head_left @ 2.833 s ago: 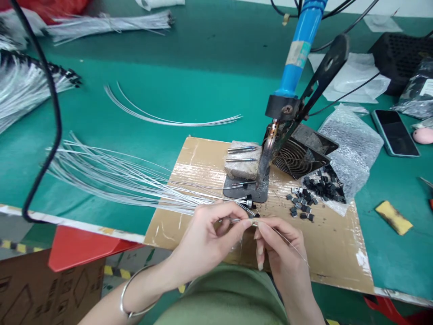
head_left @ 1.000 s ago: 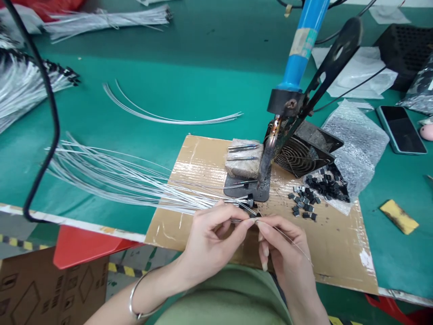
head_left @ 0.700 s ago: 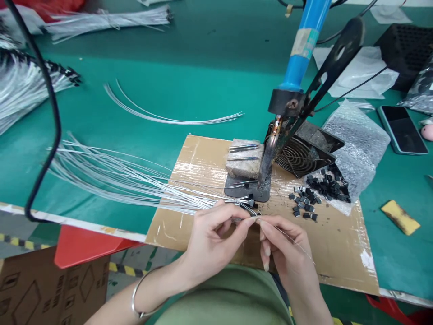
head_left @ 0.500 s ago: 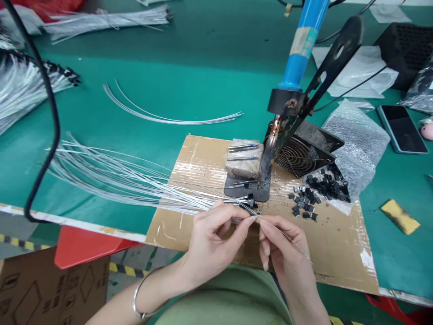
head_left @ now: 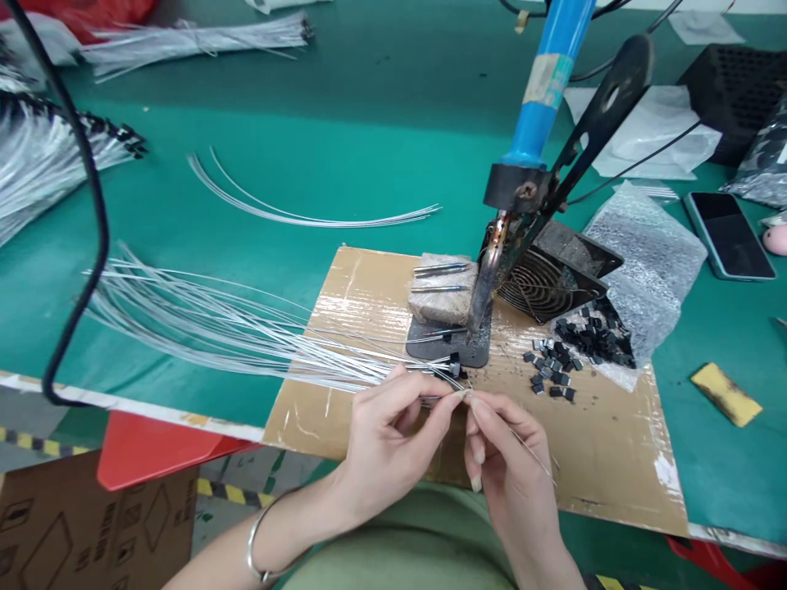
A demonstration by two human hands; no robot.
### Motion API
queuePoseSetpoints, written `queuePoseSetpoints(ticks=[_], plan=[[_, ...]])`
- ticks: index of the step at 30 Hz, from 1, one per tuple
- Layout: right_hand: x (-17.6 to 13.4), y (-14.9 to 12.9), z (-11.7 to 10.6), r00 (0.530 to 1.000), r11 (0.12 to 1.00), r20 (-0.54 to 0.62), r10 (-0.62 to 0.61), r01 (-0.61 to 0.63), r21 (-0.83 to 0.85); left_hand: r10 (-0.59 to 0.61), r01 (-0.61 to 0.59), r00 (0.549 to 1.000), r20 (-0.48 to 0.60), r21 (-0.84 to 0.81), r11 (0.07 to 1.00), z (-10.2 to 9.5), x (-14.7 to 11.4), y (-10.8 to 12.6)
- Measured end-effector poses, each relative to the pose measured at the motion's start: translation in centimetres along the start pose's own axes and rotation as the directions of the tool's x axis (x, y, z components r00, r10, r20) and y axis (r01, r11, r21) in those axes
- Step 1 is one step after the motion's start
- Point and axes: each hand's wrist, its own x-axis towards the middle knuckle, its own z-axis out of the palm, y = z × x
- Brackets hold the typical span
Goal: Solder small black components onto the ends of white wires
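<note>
My left hand [head_left: 397, 430] is closed, with thumb and forefinger pinched on the end of a thin white wire at the front of the bundle. My right hand [head_left: 513, 455] meets it fingertip to fingertip and pinches a thin silvery wire [head_left: 534, 456] that trails down to the right. What lies between the fingertips is too small to make out. A loose bundle of white wires [head_left: 246, 336] stretches left from behind my left hand, with small black connectors [head_left: 455, 365] on some ends. Just beyond the hands, a blue-handled soldering iron [head_left: 534, 123] points down in its stand.
Cardboard [head_left: 615, 459] covers part of the green table. Small black connectors [head_left: 553, 365] lie right of my hands, beside a plastic bag [head_left: 645, 262]. Behind are a fan [head_left: 544, 283] and a block with iron tips [head_left: 439, 303]. A phone [head_left: 729, 233] and yellow sponge [head_left: 726, 393] sit right.
My right hand has shifted slightly left and turned a little, and the thin wire trailing from it now hangs more steeply. My left hand keeps its pinch in nearly the same spot.
</note>
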Motion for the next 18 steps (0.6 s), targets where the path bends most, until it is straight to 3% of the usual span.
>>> queuePoseSetpoints(ticks=[6,9,11,13,14,16,18], plan=[[-0.1,0.2,0.0,1.000,1.000,0.006,-0.007,0.007,-0.025,-0.130,0.130,0.991,0.010,-0.109,0.985,0.1,-0.1,0.1],[-0.4,-0.9,-1.8,0.985,0.951,0.008,-0.170,0.166,-0.262,-0.270,0.277,0.961,0.064,-0.155,0.948,-0.1,0.2,0.0],[-0.4,-2.1,-3.7,0.908,0.766,-0.038,-0.417,0.329,-0.553,-0.346,0.358,0.933,0.094,-0.177,0.917,-0.4,0.5,-0.1],[-0.1,-3.3,-5.8,0.796,0.465,-0.017,-0.605,0.336,-0.819,-0.380,0.395,0.918,0.110,-0.199,0.897,-0.6,0.7,-0.1],[0.2,-3.8,-6.7,0.753,0.305,0.039,-0.657,0.313,-0.899,-0.385,0.401,0.916,0.114,-0.208,0.892,-0.7,0.8,0.0],[0.8,-4.5,-8.0,0.718,0.055,0.191,-0.669,0.305,-0.951,-0.387,0.405,0.914,0.121,-0.215,0.889,-0.8,0.9,0.1],[1.4,-4.8,-8.6,0.705,-0.086,0.309,-0.638,0.334,-0.939,-0.384,0.403,0.915,0.126,-0.216,0.890,-0.9,0.9,0.2]])
